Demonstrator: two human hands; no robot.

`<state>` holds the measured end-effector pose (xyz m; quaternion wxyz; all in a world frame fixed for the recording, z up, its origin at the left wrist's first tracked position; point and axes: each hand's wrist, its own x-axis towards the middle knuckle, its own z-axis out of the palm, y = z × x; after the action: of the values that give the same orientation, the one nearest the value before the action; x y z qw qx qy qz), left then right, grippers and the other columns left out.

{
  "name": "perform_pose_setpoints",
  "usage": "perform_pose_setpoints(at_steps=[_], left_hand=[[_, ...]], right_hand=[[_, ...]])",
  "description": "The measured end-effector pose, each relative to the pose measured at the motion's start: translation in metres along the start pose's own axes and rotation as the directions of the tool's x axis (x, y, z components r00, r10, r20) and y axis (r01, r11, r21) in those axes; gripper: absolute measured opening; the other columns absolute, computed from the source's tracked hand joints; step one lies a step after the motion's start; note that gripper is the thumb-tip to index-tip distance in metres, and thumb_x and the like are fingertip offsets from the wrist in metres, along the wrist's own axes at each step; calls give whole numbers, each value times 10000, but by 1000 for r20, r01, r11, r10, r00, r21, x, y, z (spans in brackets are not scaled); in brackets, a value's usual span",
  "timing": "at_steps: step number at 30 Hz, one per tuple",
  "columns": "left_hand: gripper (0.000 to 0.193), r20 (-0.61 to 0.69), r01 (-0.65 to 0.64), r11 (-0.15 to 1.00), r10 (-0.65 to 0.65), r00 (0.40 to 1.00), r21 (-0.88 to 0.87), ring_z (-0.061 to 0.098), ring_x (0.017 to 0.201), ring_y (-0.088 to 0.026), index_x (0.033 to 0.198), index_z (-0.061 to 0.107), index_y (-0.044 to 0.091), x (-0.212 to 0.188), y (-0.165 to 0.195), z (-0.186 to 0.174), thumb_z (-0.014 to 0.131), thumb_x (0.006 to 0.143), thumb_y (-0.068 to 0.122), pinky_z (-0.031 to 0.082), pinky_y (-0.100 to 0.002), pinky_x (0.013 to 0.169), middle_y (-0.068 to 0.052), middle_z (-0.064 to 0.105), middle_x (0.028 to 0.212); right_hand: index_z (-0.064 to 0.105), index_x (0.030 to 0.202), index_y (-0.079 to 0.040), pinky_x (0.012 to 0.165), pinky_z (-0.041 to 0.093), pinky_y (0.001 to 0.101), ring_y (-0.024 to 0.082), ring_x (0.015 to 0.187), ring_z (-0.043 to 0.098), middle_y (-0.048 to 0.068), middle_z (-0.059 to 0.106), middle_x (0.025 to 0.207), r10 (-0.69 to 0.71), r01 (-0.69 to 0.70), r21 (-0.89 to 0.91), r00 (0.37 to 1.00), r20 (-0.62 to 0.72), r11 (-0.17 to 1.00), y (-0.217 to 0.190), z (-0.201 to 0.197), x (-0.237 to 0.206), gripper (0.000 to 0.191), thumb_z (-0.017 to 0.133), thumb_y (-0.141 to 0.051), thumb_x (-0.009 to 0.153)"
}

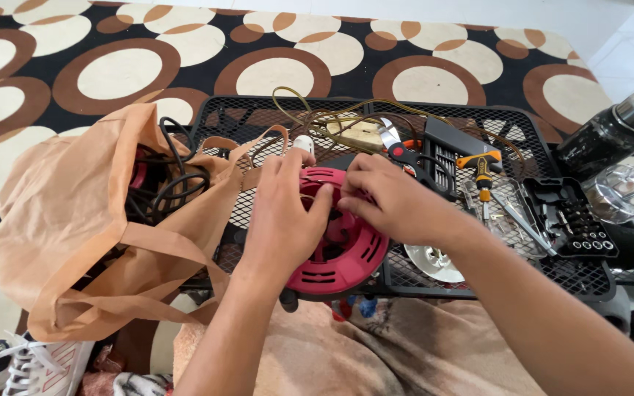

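On the black mesh table [478, 275], my left hand [282, 220] and right hand [398, 202] both grasp the red cable reel [343, 253]; beside it lies a tan cloth bag [67, 220].

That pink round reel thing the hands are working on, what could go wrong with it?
The pink reel sits near the front edge of the black mesh table, so it might slip off toward the lap. Both the left hand and right hand press on it, and fingers could get pinched. Loose wires behind might snag the pruning shears.
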<state>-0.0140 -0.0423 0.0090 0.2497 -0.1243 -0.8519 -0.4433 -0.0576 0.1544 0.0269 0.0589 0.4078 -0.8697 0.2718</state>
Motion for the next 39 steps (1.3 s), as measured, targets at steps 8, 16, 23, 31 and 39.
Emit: perform_pose_setpoints(at_steps=[8, 16, 23, 31, 39], left_hand=[[263, -59, -208, 945, 230, 971, 253, 490, 1187, -395, 1028, 712, 71, -14, 22, 1, 770, 796, 183, 411, -495, 947, -200, 547, 1227], [128, -42, -240, 926, 263, 964, 290, 515, 1193, -322, 884, 760, 94, -14, 24, 10, 770, 794, 185, 393, -481, 957, -94, 628, 1180], [107, -23, -231, 949, 241, 970, 213, 500, 1223, -327, 905, 770, 94, -16, 19, 15, 752, 834, 172, 379, -490, 977, -84, 635, 1197], [109, 8, -174, 981, 174, 985, 87, 431, 1326, -362, 925, 764, 94, -15, 11, 14, 723, 870, 180, 333, -521, 1068, -101, 593, 1388], [119, 28, -191, 980, 190, 981, 55, 411, 1356, -373, 978, 747, 93, -16, 10, 16, 691, 919, 179, 312, -534, 1080, -99, 564, 1448]], right_hand=[[640, 937, -7, 770, 496, 326, 187, 828, 586, 74, 571, 941, 212, -170, 253, 966, -150, 952, 10, 21, -11, 202, 639, -204, 984], [683, 962, 1, 781, 496, 248, 59, 883, 559, 5, 615, 1011, 365, -259, 578, 928, -71, 774, 19, 22, -14, 245, 612, -228, 1010], [661, 964, 2, 825, 487, 256, 77, 906, 562, 34, 647, 1001, 433, -262, 708, 899, -68, 656, 27, 25, -16, 270, 550, -210, 1089], [631, 1217, -55, 906, 550, 300, 95, 1049, 613, 3, 628, 1113, 201, -55, 671, 969, -143, 740, 24, 3, -28, 314, 691, -21, 911], [774, 1039, -82, 836, 555, 281, 142, 983, 703, 42, 737, 1080, 16, 8, 190, 992, -129, 982, 15, -19, -15, 257, 819, -62, 786]])
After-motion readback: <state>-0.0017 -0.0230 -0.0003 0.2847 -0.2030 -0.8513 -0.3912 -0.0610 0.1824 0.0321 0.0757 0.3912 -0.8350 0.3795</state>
